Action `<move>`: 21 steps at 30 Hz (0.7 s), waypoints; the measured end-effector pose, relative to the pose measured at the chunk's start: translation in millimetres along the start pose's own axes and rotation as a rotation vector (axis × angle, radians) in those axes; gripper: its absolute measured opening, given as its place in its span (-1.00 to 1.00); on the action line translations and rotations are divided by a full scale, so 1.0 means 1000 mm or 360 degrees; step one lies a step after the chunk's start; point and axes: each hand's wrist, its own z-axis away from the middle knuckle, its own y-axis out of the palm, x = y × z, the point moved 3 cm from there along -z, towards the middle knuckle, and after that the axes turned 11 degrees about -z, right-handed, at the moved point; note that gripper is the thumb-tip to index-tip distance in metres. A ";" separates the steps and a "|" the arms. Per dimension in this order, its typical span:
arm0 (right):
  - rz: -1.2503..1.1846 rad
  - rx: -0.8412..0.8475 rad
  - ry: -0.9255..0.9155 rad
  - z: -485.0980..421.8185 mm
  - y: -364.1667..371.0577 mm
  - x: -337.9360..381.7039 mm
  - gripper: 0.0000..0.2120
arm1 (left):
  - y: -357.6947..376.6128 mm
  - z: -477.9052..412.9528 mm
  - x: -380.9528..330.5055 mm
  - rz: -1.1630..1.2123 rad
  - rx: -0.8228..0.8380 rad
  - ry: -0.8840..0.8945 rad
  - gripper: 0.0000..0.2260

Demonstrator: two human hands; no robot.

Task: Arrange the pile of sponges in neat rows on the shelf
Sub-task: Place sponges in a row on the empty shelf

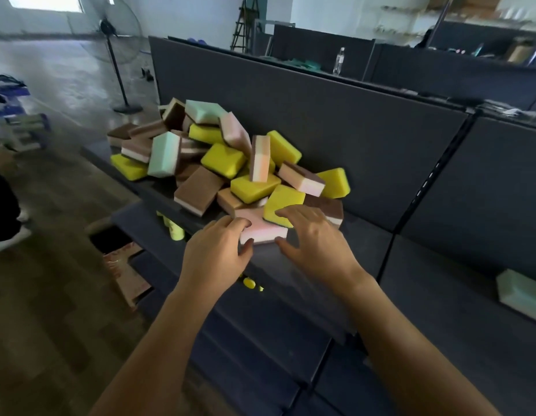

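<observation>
Picking, frame centre: left hand fingers clamp the pale pink rectangular foam sponge; right hand fingers spread, perhaps touching; next, pull it clear.

One wide-angle camera sits on the person's head, facing forward and down, close over the left hand and right hand, with the shelf just beyond them.

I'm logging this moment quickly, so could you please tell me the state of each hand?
Left hand: pinches the pink sponge.
Right hand: open, fingertips on a yellow sponge.
</observation>
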 end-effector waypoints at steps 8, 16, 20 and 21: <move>0.0046 -0.0103 0.0019 -0.029 -0.018 -0.027 -0.62 | 0.012 -0.037 -0.024 -0.0005 -0.0011 0.0003 -0.66; 0.0012 -0.0175 0.0135 -0.042 -0.042 -0.074 -0.63 | 0.047 -0.079 -0.066 -0.0134 0.0193 -0.0172 -0.24; -0.0040 -0.0183 0.0146 -0.057 -0.044 -0.089 -0.66 | 0.057 -0.086 -0.077 -0.0252 0.0166 -0.0185 -0.34; -0.0048 -0.0159 0.0145 -0.063 -0.044 -0.091 -0.66 | 0.059 -0.087 -0.076 -0.0249 0.0176 -0.0181 -0.39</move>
